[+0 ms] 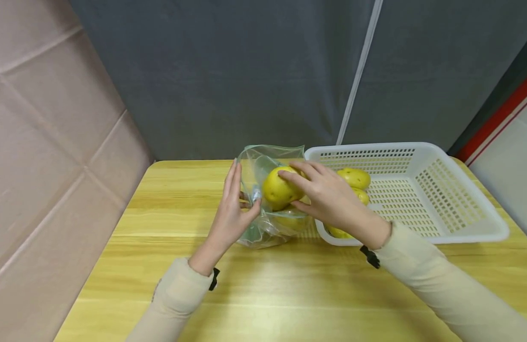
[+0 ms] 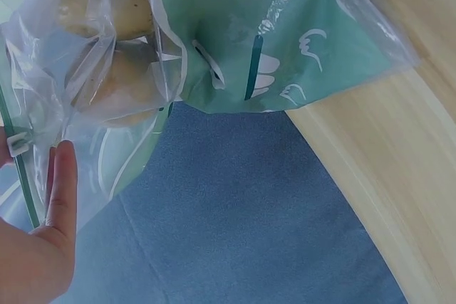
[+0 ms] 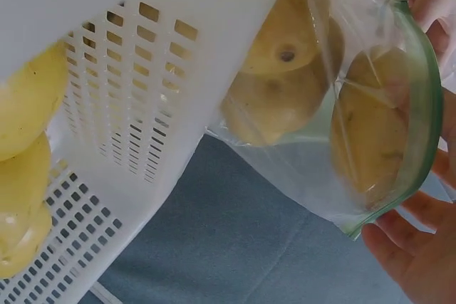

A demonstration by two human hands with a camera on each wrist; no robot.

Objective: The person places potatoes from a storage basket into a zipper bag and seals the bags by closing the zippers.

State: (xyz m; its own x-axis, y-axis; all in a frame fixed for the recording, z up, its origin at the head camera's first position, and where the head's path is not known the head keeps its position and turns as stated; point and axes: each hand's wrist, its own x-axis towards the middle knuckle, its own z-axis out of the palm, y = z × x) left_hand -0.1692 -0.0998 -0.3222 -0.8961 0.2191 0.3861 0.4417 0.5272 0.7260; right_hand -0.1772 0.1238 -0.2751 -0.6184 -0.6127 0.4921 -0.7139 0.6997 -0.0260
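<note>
A clear slider bag with green edges stands at the middle of the table, its mouth spread. My left hand holds the bag's left rim, thumb toward the mouth and two fingers stretched up; in the left wrist view one straight finger lies against the plastic. My right hand grips a yellow potato from the right, right in the bag's mouth. Through the plastic, other potatoes show lower in the bag. The right wrist view has the gripped potato behind the clear film.
Right beside the bag stands a white perforated basket, with several potatoes in its left end, partly behind my right hand. The wooden table carries both. Behind it hangs a dark grey curtain; a pale padded wall is at left.
</note>
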